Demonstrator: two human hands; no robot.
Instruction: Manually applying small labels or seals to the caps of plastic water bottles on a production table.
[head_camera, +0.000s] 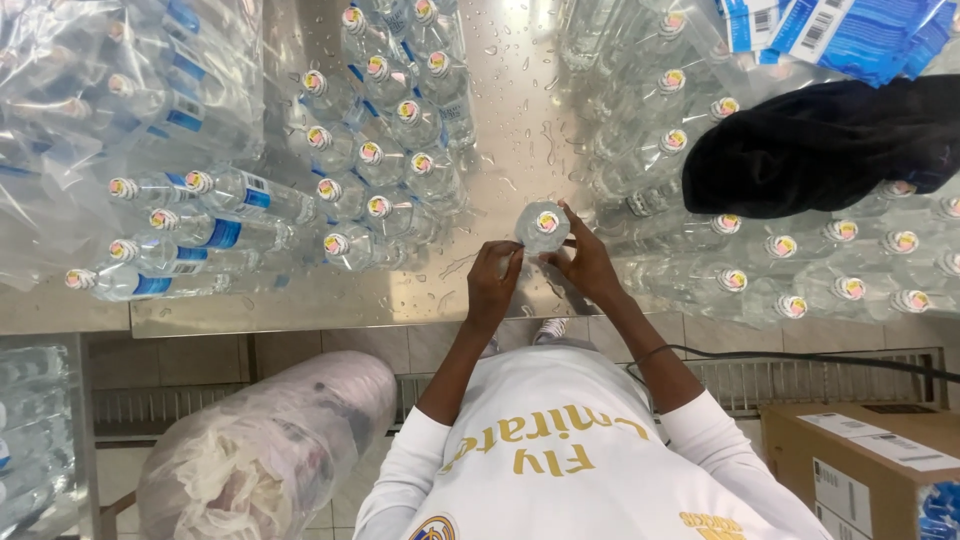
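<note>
A clear plastic water bottle with a white cap stands upright on the wet steel table. My left hand grips its side from the left, fingers curled against it. My right hand holds it from the right, fingertips near the cap. To the left stand and lie several bottles with blue labels. Several bottles without labels are on the right.
A black cloth lies over the bottles at the upper right, with a stack of blue labels above it. On the floor are a cardboard box at the right and a plastic-wrapped roll at the left. Shrink-wrapped bottle packs fill the far left.
</note>
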